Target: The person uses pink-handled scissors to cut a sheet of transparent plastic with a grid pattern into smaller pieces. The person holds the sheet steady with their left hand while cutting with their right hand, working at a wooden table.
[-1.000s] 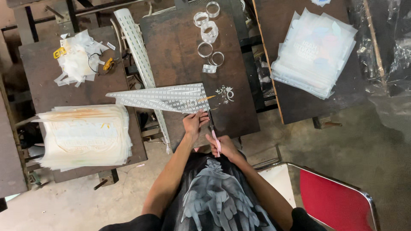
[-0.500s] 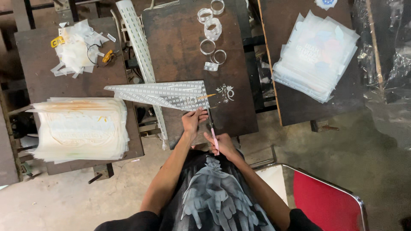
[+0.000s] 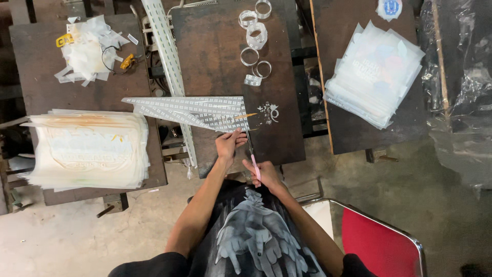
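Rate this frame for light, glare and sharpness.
Head view: even, soft light, no hard shadows; mild glare on the plastic wrap at right; sharp overall, though the left hand, right hand and cutter are too small for fine detail.

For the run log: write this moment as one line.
left hand: pressing patterned sheet | right hand: gripping pink-handled cutter at sheet edge | surface: dark board

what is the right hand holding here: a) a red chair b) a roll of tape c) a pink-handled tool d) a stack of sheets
c: the right hand grips a thin pink-handled tool whose dark tip runs up to the edge of the patterned sheet, which the left hand presses down.
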